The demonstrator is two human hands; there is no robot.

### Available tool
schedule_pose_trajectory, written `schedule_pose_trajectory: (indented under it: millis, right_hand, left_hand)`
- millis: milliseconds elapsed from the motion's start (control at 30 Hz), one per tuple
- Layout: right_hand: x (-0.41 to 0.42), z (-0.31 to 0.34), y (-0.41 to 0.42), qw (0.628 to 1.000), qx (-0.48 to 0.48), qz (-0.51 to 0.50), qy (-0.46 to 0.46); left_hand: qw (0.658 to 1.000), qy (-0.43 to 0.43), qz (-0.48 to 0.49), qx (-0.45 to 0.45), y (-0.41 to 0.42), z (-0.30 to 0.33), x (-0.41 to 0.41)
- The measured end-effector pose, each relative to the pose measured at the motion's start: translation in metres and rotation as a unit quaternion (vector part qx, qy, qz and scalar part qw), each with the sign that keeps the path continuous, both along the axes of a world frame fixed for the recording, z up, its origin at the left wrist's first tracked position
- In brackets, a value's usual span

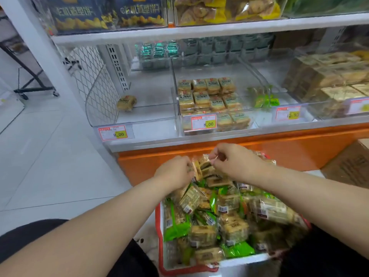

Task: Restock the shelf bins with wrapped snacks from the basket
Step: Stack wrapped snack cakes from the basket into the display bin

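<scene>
the floor (40,156) was pale glossy tile with thin grout lines. a white upright post (38,47) framed the shelving, an orange base panel (279,154) ran below, and a black wheeled rack (30,84) stood at far left.

Snacks (201,234) are wrapped in glossy clear and green plastic film. Bins (175,108) are formed of clear glossy plastic; basket (161,232) of red and white plastic.
</scene>
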State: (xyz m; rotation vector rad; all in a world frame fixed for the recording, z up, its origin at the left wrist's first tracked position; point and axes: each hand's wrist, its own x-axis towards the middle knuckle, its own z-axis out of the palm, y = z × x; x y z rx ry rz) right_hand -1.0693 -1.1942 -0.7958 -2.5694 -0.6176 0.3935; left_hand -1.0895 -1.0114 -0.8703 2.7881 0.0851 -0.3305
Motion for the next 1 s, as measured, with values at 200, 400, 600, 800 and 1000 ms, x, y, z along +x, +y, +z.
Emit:
schedule_pose_trajectory:
  millis: [200, 400, 600, 800, 1000]
  right_hand:
    - [-0.028, -0.043, -0.009, 0.988, -0.086, 0.049, 0.117]
    - [-0.033, -0.056, -0.019, 0.981, -0.105, 0.044, 0.158]
    - [-0.023, -0.055, -0.026, 0.978, 0.012, -0.048, 0.204]
    - [-0.013, -0.027, -0.034, 0.971, 0.175, -0.002, 0.162]
    - [0.01, 0.017, -0.039, 0.972, 0.172, 0.015, 0.157]
  left_hand:
    - [0.985, 0.142, 0.099, 0.015, 0.008, -0.069, -0.024]
    - [0.974, 0.133, 0.169, -0.075, 0.013, -0.045, -0.026]
    - [0.882, 0.138, 0.222, -0.392, 0.009, 0.007, -0.035]
    - [0.903, 0.182, 0.034, -0.388, -0.005, 0.038, -0.043]
    - [0.924, -0.004, -0.004, -0.382, -0.023, 0.092, -0.022]
